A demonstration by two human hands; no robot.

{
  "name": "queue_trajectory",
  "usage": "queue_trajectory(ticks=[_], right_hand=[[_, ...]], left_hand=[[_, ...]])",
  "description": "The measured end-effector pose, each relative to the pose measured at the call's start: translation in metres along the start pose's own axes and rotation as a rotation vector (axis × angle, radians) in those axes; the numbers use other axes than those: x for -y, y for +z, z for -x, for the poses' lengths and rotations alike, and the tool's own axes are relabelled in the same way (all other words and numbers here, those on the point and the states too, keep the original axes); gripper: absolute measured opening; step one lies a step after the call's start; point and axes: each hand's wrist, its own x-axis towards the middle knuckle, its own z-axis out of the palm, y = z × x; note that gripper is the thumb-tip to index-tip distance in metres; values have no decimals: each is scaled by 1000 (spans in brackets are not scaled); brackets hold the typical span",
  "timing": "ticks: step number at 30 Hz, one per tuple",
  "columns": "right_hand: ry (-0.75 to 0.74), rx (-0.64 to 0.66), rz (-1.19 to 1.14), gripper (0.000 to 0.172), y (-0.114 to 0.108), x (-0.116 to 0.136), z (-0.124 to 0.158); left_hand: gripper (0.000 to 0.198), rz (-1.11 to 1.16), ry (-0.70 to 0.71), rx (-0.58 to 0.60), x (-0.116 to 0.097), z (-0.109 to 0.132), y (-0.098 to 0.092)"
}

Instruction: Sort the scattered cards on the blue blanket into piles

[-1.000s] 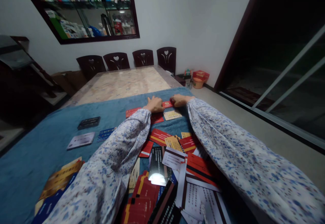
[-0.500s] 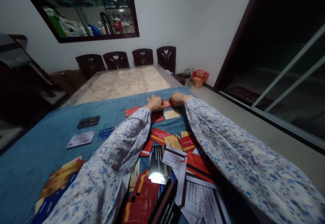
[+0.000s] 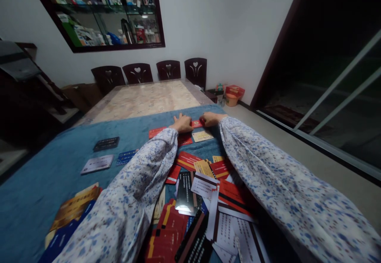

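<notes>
Both hands at one red card (image 3: 197, 123) on a blue cloth (image 3: 44, 163).
Arms stretched forward, the left hand (image 3: 182, 124) and right hand (image 3: 210, 118) each touch an end of the card, which lies flat on the cloth over the desk (image 3: 143, 98); whether the fingers pinch it cannot be told. Loose cards (image 3: 205, 183) lie heaped nearer; four dark chairs (image 3: 168, 69) stand beyond.

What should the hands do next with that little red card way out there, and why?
Probably let go of the red card and draw back. The left hand and right hand both touch it, and it seems to lie flat on the blue cloth beside a beige card, while a jumbled pile waits nearer.
</notes>
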Motion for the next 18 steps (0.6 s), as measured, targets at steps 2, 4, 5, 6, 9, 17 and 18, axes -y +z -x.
queue_trajectory(ticks=[2,4,5,6,9,17,18], right_hand=[[15,5,-12,53,1,-1,0],[23,3,-24,55,2,-3,-1],[25,-2,-30,57,3,-4,-2],[24,-10,-37,57,3,-5,-2],[17,-28,-50,55,4,-5,-1],[8,-51,-18,49,5,-1,4],[14,-52,-12,49,5,0,5]], left_hand=[[43,-14,-3,0,1,1,0],[44,-22,-8,1,3,1,0],[45,-23,-7,-2,4,2,0],[46,-23,-5,-5,5,3,-1],[47,-18,2,-25,7,7,-4],[53,-37,13,-38,6,14,-12],[53,-41,17,-38,6,14,-12]])
